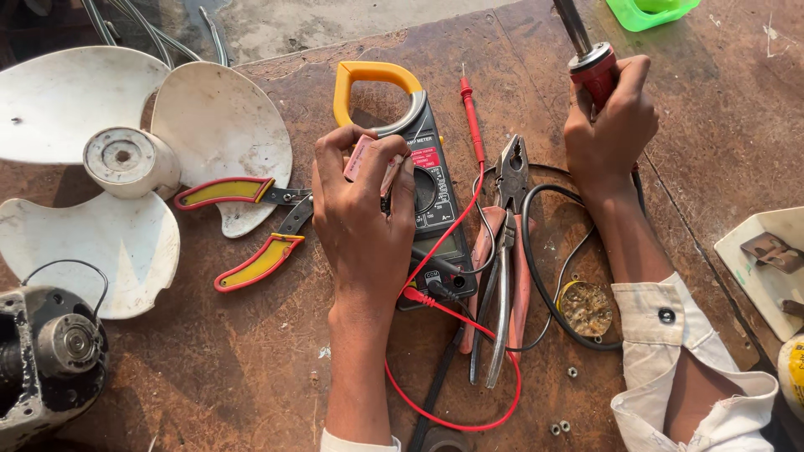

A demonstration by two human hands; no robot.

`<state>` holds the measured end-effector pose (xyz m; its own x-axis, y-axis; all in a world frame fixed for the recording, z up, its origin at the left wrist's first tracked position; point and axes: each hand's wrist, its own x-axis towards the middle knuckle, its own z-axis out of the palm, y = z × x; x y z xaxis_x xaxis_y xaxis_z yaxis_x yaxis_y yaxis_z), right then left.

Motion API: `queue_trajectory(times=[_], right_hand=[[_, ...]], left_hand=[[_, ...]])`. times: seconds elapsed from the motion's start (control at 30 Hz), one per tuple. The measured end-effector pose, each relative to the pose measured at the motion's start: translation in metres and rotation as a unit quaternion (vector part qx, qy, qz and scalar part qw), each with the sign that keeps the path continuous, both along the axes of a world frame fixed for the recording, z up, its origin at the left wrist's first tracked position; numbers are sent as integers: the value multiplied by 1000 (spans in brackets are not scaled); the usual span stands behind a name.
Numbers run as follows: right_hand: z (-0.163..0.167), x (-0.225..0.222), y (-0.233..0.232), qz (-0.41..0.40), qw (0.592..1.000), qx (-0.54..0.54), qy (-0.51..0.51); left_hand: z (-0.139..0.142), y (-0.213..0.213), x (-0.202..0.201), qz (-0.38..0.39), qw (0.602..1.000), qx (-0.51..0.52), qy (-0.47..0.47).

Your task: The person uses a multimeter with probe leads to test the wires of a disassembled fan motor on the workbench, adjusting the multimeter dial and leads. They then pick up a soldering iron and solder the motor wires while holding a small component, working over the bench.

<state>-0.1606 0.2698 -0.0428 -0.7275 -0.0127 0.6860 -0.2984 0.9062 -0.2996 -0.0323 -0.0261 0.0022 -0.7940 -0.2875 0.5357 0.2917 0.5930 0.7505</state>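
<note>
My workbench [251, 368] is a worn, scratched brown surface under bright daylight. Beyond its far edge lies grey concrete floor [318, 25]; hard shadows fall across the bench toward me.

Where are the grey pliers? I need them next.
In the head view, the grey pliers lie on the table right of centre, between the clamp meter and the right hand, jaws pointing away, over the red lead.

**Colours on the workbench**

Clamp meter [431, 188]: dark grey body, yellow jaw. Test leads [452, 243]: red and black. Cutters [251, 230]: yellow grips edged red. Fan blade [126, 167]: off-white. Soldering iron [595, 71]: red handle. Table [234, 368]: mottled brown. Small piece [360, 159] in left hand [364, 209]: pink.
</note>
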Motion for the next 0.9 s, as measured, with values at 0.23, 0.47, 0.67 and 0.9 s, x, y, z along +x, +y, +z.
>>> queue_trajectory(times=[0.23, 0.47, 0.67, 0.9], right_hand=[[5, 7, -8, -4, 1000, 5, 1], [5, 8, -8, 23, 998, 53, 19], [-1, 3, -5, 64, 995, 58, 52], [0, -3, -9, 56, 997, 1, 45]], left_hand=[[-3, 2, -5, 17, 998, 52, -10], [-13, 5, -17, 27, 1000, 11, 10], [-29, 6, -35, 41, 995, 92, 20], [-34, 4, -44, 88, 988, 94, 85]])
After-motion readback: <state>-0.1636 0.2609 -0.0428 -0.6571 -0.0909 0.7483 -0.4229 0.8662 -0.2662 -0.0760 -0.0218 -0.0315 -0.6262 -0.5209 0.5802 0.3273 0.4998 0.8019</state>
